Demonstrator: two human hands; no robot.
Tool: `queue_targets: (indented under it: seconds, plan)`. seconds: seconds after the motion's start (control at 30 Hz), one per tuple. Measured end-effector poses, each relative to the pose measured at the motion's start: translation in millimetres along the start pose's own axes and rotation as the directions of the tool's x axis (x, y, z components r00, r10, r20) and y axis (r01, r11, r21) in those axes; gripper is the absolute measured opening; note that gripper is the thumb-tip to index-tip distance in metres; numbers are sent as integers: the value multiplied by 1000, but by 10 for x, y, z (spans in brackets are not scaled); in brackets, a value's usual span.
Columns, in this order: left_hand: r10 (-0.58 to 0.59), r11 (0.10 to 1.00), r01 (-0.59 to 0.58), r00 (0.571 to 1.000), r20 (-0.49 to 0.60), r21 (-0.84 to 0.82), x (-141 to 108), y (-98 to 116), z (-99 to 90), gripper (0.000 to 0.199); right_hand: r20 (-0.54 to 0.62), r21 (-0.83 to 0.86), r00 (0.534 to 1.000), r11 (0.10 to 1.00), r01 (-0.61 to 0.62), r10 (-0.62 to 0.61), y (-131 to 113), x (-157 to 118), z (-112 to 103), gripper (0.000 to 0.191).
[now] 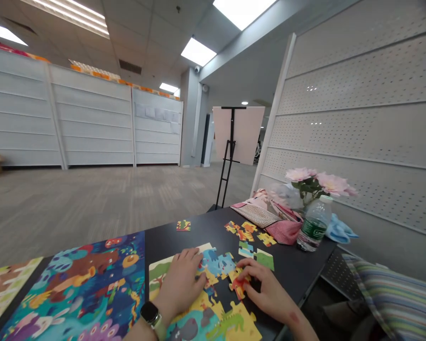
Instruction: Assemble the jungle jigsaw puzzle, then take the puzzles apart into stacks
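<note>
The left hand (pixel 182 279) rests flat on the partly assembled puzzle (pixel 199 323) on the counter (pixel 162 237) while the right hand (pixel 264 285) pinches an orange-red piece (pixel 237 286) beside it, apparently the fitting step, next calling for tab alignment.

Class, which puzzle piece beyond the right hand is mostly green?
The green piece just beyond the right hand; the bluish piece beside it and orange pieces behind differ in colour.

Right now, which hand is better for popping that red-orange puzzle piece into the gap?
Probably the right hand: its fingers are on the red-orange piece, close beside the gap. The left hand rests farther from that piece, on the joined pieces.
</note>
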State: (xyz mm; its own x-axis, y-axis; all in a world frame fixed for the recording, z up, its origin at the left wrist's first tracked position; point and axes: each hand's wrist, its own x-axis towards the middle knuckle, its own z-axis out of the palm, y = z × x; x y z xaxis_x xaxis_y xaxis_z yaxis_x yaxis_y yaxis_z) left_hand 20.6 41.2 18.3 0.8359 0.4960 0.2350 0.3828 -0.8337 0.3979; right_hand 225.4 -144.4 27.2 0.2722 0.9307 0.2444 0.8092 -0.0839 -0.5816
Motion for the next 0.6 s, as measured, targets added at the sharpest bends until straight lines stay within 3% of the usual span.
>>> queue_targets:
  seconds: [0.27,0.6]
  plan:
    - [0,1000,0,1000,5,4,-2,14,-17,48,74,2,997,1000,15,-15,-88,-19,-49,17]
    - [-1,1000,1,1000,7,-2,-4,24,-31,48,50,16,998,1000,26,-27,-87,-27,-61,27]
